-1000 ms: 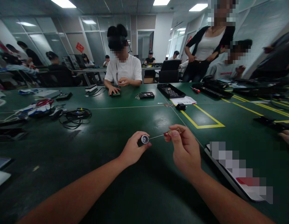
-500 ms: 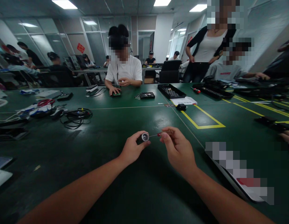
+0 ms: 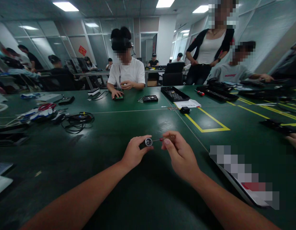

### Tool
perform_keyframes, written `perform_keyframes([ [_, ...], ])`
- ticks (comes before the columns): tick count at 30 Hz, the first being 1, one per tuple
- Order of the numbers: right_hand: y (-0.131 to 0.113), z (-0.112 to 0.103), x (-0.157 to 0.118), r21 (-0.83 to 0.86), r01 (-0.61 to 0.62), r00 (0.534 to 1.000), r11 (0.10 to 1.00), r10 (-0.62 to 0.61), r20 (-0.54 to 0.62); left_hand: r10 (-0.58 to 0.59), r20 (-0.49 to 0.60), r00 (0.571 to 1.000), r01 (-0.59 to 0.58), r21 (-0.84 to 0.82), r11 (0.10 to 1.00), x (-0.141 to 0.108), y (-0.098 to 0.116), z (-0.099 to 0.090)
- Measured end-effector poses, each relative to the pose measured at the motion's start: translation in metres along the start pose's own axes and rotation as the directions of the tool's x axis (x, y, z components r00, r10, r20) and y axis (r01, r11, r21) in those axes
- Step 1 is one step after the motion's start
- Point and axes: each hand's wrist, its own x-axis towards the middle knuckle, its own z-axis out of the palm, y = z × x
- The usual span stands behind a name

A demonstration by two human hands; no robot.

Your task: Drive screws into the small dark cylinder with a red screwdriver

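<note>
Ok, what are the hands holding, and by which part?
Left hand: a dark cylinder, by its sides. Right hand: a screwdriver, by its handle.

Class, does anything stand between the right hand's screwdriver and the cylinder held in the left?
Nothing visible does: the screwdriver shaft runs unobstructed from the right hand towards the cylinder in the left hand.

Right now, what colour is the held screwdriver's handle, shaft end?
The handle's shaft end is red; head view.

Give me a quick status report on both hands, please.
Left hand holding cylinder, open end showing. Right hand gripping screwdriver, shaft pointing at cylinder, contact unclear. Nothing seen blocking between them.
</note>
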Motion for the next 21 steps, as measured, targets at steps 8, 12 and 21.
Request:
perform_keyframes([
  [8,-0.0064,-0.0014,-0.0005,-0.094,0.008,0.996,0.996,-0.016,-0.084,0.023,0.041,0.999,-0.024,0.025,0.999,0.0006,0.0002,0.0006],
  [12,-0.0051,0.0003,0.0007,-0.129,0.000,0.991,0.992,-0.018,-0.133,0.002,-0.001,1.000,-0.002,0.016,1.000,0.0009,-0.0040,0.0016],
  [21,-0.0042,-0.0014,0.0014,-0.175,-0.029,0.998,0.984,0.019,-0.059,0.005,0.004,1.000,-0.005,0.039,0.999,0.0012,-0.0024,0.0007],
])
